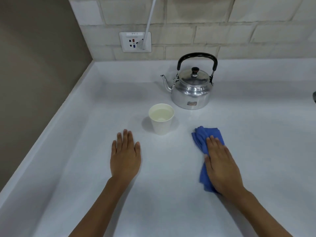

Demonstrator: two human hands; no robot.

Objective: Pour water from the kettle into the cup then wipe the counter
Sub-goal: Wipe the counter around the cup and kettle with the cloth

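A shiny metal kettle (191,93) with a black handle stands upright near the back of the white counter (167,194), its spout pointing left. In front of it, slightly left, a white paper cup (161,119) stands upright with water in it. My left hand (125,156) lies flat on the counter, palm down and empty, just left of and nearer than the cup. My right hand (222,165) presses flat on a crumpled blue cloth (202,139) to the right of the cup; part of the cloth is hidden under the palm.
A wall socket (135,42) with a white cable plugged in sits on the tiled back wall. A brown side wall (34,74) borders the counter on the left. A dark object (314,97) peeks in at the right edge.
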